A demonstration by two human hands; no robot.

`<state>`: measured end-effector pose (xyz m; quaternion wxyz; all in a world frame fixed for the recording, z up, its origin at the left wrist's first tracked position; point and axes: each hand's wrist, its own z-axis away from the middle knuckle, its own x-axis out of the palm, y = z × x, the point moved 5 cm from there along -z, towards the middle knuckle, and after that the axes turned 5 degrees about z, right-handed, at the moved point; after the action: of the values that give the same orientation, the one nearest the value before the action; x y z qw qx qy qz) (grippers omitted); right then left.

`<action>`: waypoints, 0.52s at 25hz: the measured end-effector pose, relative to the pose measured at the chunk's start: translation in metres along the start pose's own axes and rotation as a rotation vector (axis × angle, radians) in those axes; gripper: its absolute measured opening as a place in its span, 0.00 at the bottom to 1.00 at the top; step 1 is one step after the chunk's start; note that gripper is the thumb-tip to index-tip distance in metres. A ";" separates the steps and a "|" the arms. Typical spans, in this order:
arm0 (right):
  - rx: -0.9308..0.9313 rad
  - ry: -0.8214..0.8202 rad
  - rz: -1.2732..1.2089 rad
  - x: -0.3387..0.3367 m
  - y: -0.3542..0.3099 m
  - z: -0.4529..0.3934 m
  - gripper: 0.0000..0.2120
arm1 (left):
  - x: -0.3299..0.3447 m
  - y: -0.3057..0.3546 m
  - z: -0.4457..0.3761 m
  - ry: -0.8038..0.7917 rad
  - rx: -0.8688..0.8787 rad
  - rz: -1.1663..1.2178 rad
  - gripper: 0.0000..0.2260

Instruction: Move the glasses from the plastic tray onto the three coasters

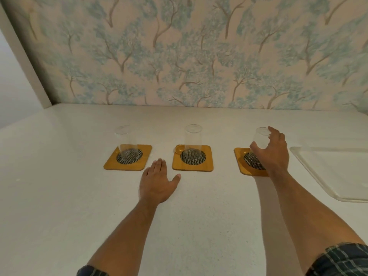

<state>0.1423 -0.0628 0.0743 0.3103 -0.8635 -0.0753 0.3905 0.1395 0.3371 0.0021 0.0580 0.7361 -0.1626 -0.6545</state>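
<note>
Last step in hand. Right hand (272,150) grips the third glass (259,143) on the right coaster (242,163); the other two glasses already stand on theirs. Tray (338,172) bare. Left hand (157,182) flat on the table (59,196), released. Next: confirm the base sits flat, let go.

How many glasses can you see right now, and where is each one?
3. The left glass stands on the left coaster, the middle glass on the middle coaster, and the right glass, held by the right hand, sits on the right coaster. The tray shows none.
</note>
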 end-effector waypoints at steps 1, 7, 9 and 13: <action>0.008 0.009 -0.006 0.001 0.001 0.001 0.37 | 0.000 -0.001 -0.001 0.003 -0.001 -0.012 0.41; 0.004 0.033 -0.001 0.001 -0.002 0.006 0.37 | -0.002 0.001 0.000 0.005 -0.005 -0.048 0.40; -0.008 0.016 0.042 -0.002 -0.003 0.007 0.37 | -0.003 0.003 0.001 -0.012 -0.012 -0.052 0.40; -0.096 0.136 0.184 -0.017 -0.006 0.020 0.43 | -0.004 0.002 0.000 0.000 -0.019 -0.061 0.41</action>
<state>0.1167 -0.0547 0.0787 0.2360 -0.9050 0.0069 0.3539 0.1385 0.3362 0.0061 0.0449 0.7400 -0.1340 -0.6576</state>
